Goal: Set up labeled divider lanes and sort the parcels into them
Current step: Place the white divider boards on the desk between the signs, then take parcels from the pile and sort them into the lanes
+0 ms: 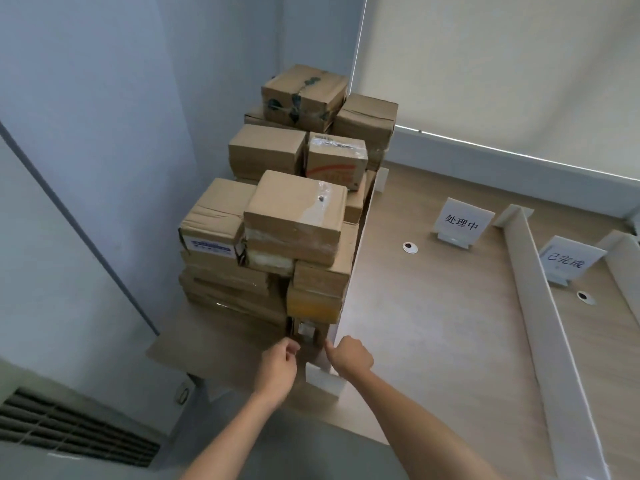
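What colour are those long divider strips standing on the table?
White; the head view shows the divider strips plainly.

You're looking at an office with one corner used for sorting post. The pale wood-laminate desk (433, 323) has round cable grommets (410, 247) set into it. A roller blind (502, 64) hangs along the far wall, and a vent grille (69, 431) sits low on your left. Stacked cardboard parcels (294, 209), white dividers (540, 306) and standing label cards (462, 221) (printed in Chinese) give it a mailroom look.
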### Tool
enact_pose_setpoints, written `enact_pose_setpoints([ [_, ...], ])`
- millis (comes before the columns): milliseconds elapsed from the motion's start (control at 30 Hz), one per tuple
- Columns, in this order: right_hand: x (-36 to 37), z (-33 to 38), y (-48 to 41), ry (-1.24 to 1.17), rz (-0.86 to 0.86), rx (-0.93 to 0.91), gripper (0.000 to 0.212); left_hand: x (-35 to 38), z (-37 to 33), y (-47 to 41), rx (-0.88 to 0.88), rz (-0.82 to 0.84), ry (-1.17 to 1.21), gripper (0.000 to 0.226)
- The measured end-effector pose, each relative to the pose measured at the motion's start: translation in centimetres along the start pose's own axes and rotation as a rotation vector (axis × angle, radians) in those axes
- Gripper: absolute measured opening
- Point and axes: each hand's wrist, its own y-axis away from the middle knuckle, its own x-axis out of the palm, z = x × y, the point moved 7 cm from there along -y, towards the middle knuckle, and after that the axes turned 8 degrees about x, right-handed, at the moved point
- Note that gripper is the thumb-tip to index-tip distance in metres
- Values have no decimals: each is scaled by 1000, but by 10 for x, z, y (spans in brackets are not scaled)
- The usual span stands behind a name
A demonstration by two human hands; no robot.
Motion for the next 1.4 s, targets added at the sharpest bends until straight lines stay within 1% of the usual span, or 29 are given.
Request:
enact_pose_setpoints([
  [100,11,-17,0,8,85,33,33,3,7,-1,-18,20,9,23],
  [200,1,-36,3,-36,-1,42,25,10,-1,-3,15,61,8,23],
  [333,-35,-63,5,-138,-132,100,26,23,-28,-1,103,127,22,24],
  [433,-53,-91,6,-159,-169,117,29,33,-44,3,131,143,16,23],
  [567,-61,-130,9,-162,-196,148,21,45,-57,10,162,161,-12,24],
  [667,-57,-153,12,-166,-205,162,20,51,-62,15,174,163,-25,24],
  [800,-44,-174,15,-156,-197,178,22,54,-64,21,171,163,-62,26],
  [967,-30,-184,16,-130,-102,183,22,56,-66,29,152,154,-109,26],
  [1100,-31,-187,15,-106,-66,151,24,55,-65,37,126,147,-115,26],
  [1233,-39,-191,14,-99,-35,119,31,42,-67,39,112,99,-91,24],
  [1300,-57,-190,17,-48,-95,95,34,25,-80,40,145,24,-26,23],
  [1333,-73,-186,20,-25,-162,74,33,11,-88,39,169,-46,5,23],
  [1400,-107,-167,30,-40,-309,7,27,-28,-107,38,219,-271,37,22],
])
